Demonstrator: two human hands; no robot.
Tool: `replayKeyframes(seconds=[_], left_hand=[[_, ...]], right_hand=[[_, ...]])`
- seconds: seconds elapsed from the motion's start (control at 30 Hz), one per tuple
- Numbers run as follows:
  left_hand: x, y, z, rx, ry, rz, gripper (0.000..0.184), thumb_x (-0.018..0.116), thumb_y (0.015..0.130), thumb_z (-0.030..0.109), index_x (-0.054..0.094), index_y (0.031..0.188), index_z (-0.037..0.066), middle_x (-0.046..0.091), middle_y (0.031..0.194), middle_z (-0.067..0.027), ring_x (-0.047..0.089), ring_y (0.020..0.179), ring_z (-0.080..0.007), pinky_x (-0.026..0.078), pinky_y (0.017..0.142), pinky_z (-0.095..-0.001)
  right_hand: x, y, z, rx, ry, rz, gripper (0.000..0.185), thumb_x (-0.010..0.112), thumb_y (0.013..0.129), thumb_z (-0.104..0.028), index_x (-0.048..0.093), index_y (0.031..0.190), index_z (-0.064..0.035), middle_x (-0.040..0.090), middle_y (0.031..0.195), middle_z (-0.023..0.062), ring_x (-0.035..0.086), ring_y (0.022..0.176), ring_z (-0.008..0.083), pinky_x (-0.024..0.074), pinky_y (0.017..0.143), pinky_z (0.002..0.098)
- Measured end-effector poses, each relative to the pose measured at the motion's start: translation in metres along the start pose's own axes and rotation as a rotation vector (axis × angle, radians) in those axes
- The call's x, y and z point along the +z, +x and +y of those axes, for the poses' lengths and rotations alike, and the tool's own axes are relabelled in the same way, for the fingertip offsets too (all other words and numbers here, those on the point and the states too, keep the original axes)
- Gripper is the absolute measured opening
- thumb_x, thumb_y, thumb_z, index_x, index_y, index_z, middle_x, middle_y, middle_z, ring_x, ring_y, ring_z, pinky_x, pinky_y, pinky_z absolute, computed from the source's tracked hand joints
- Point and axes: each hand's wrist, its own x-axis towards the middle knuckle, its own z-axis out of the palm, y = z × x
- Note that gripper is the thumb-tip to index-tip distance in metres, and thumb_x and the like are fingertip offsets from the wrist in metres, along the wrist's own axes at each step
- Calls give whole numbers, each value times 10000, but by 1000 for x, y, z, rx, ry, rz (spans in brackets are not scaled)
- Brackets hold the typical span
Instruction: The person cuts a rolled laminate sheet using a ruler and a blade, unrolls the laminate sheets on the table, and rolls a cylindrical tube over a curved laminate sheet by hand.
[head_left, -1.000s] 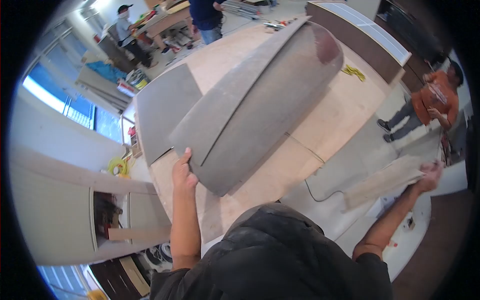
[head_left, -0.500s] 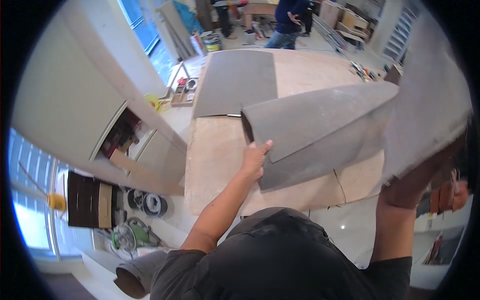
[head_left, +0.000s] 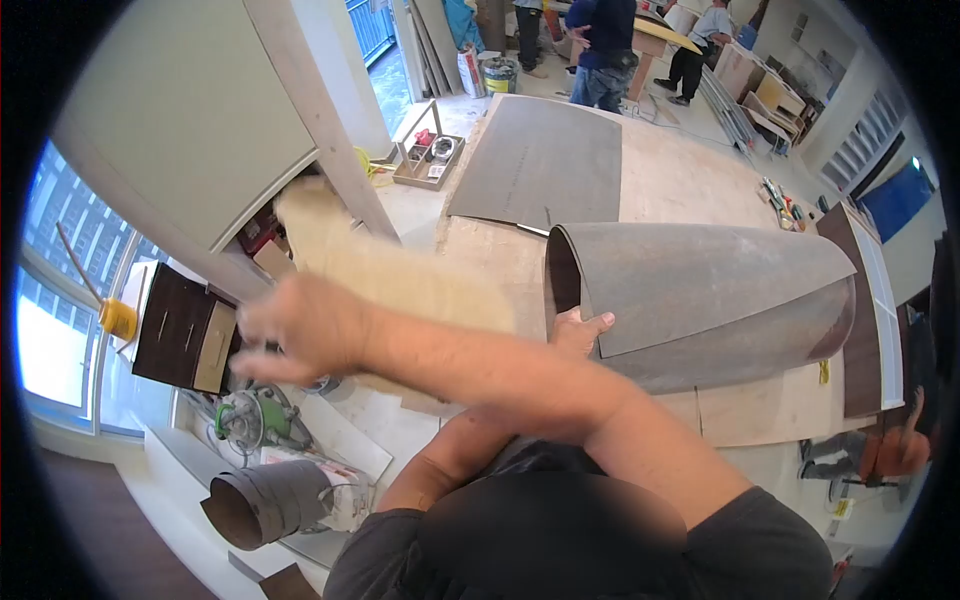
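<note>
On the wooden worktop [head_left: 665,180] lies a grey flexible sheet [head_left: 700,270], curled over into a loose roll. My left hand [head_left: 582,330] is closed on its near left edge, thumb on top. My right arm crosses over my left one, and my right hand [head_left: 300,325] is out to the left, smeared by motion, its fingers seeming apart. Just beyond that forearm is a blurred tan sheet [head_left: 390,275], partly hidden by the arm; no grip on it shows. A flat grey sheet [head_left: 540,160] rests at the worktop's far left, with a thin blade-like tool [head_left: 532,230] at its near edge.
A wooden tool tray [head_left: 430,175] stands on the floor beyond the cabinet [head_left: 190,120]. To the lower left are a green machine [head_left: 255,420] and a rolled dark sheet [head_left: 265,500]. Hand tools [head_left: 780,205] lie at the worktop's far right. Several people stand farther off.
My right hand has swung from the far right across to the left, and the grey sheet it held up is gone from there. A tan sheet now appears at left. My left hand keeps its grip.
</note>
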Motion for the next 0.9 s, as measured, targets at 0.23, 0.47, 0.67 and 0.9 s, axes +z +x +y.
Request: replayKeyframes(seconds=[0.23, 0.47, 0.67, 0.9], left_hand=[[4, -9, 6, 59, -223, -69, 509, 727, 907, 151, 537, 1316, -86, 626, 1286, -168, 563, 1194, -236, 392, 1072, -382], [0, -10, 3, 55, -107, -48, 492, 712, 920, 158, 542, 1318, -77, 627, 1284, -161, 566, 1184, -223, 397, 1073, -392], [-1, -10, 0, 7, -152, -85, 476, 726, 918, 178, 549, 1269, -89, 649, 1200, -157, 585, 1142, -224, 432, 1040, -380], [21, -28, 27, -54, -148, 4, 466, 760, 889, 167, 579, 1230, -93, 655, 1177, -146, 600, 1071, -195, 470, 964, -350]], right_hand=[[21, -121, 39, 237, -124, -523, 416, 701, 853, -440, 629, 814, -32, 623, 687, 197, 635, 746, 429, 493, 728, 528], [-83, -155, -20, 195, -351, -253, 494, 791, 786, -315, 644, 1200, -89, 619, 1263, 131, 525, 1296, 345, 334, 1101, 527], [-225, -279, -116, 814, -991, 351, 549, 768, 801, -187, 607, 1281, 25, 596, 1326, 209, 509, 1316, 397, 394, 1107, 478], [-247, -403, -132, 1352, -1131, 942, 991, 731, 883, -440, 217, 1545, 89, 209, 1623, 282, 164, 1529, 381, 146, 1222, 497]])
